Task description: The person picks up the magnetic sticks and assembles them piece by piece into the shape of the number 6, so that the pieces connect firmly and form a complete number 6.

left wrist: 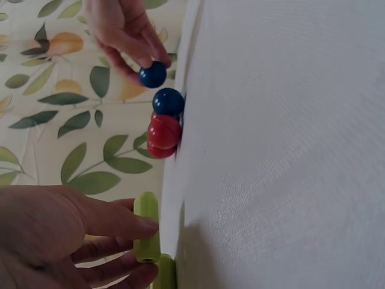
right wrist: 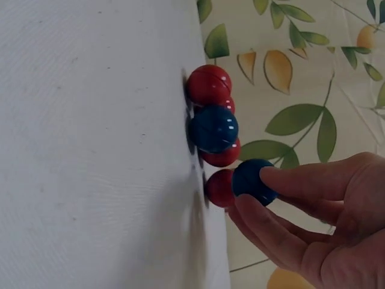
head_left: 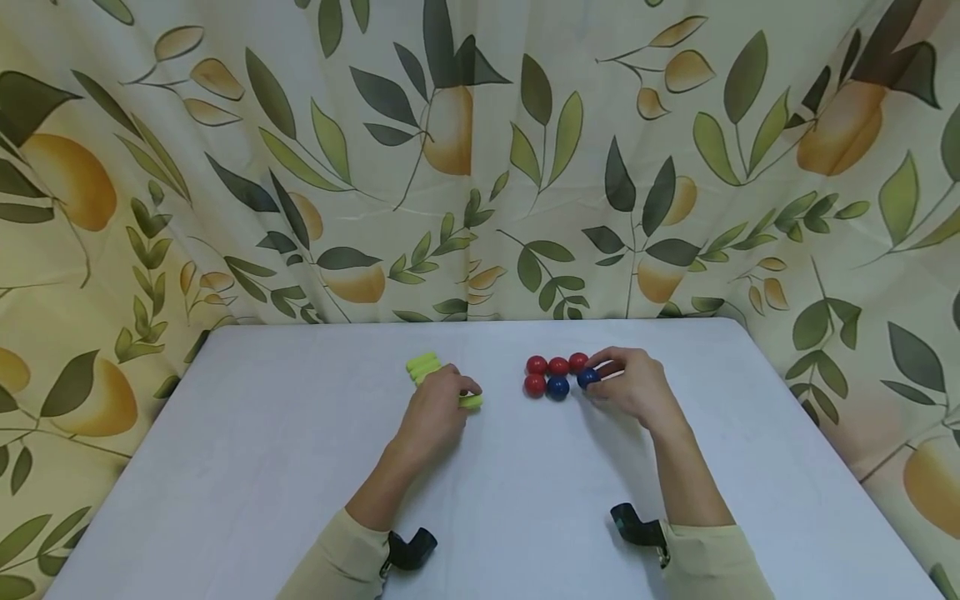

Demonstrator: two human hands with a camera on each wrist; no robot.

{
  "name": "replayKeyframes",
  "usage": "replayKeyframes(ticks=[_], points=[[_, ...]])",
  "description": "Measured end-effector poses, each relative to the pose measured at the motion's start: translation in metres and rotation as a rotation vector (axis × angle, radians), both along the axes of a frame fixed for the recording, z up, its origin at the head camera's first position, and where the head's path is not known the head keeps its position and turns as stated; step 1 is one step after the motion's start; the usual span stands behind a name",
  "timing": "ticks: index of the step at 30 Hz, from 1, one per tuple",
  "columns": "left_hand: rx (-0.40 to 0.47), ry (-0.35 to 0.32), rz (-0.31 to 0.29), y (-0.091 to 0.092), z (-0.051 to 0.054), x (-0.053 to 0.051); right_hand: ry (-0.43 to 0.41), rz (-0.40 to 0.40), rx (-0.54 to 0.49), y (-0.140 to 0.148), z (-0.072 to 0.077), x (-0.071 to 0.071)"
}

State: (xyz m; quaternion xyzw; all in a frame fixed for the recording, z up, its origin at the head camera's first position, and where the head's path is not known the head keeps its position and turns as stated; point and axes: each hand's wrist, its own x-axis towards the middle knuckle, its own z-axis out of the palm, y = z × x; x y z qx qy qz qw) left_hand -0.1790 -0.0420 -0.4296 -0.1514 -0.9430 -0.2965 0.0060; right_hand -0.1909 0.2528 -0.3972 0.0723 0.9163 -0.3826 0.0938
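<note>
My left hand (head_left: 435, 417) pinches a yellow-green stick (left wrist: 146, 227) between thumb and fingers. More sticks of that colour (head_left: 422, 364) lie just beyond it. The right hand (head_left: 636, 390) pinches a dark blue ball (right wrist: 253, 182) by thumb and fingertips, at the right end of a small group of balls. That group has several red balls (head_left: 536, 365) in a back row and at front left, and another blue ball (head_left: 557, 388) in front. In the right wrist view the held ball partly covers a red one (right wrist: 220, 188).
A white-covered table (head_left: 300, 467) lies under both hands. Behind it hangs a curtain (head_left: 480, 208) printed with leaves and fruit. A black wrist device (head_left: 411, 550) sits at the left sleeve, another (head_left: 636, 527) at the right sleeve.
</note>
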Motion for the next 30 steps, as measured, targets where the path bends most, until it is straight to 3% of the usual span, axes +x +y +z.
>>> replayKeyframes(ticks=[7, 15, 30], points=[[0.038, -0.050, -0.011, 0.004, 0.004, 0.000, 0.034, 0.056, -0.017, -0.004, 0.012, 0.004], [0.074, -0.052, -0.038, 0.009, 0.003, -0.002, 0.052, 0.155, -0.012, -0.014, 0.018, 0.012], [0.056, -0.041, -0.112, 0.019, -0.004, -0.002, 0.083, 0.274, -0.010, -0.041, 0.004, 0.012]])
